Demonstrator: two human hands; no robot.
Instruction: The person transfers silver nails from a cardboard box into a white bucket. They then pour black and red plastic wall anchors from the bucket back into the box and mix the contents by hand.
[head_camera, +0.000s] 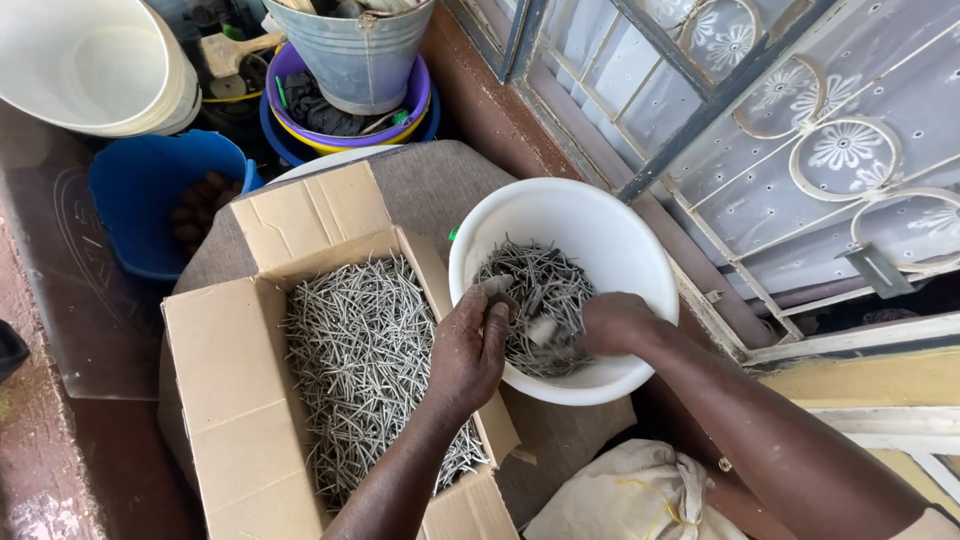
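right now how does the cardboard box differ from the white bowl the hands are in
The cardboard box is brown, rectangular and flapped; the white bowl is round and smooth. Nails fill the box floor but only partly cover the bowl. The left hand and right hand are in the bowl, not the box. Both hold grey nails.

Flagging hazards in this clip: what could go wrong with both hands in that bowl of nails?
Both bare hands, left and right, dig into loose nails, so a point could prick skin. The white bowl sits partly on the cardboard box edge and might tip, spilling nails.
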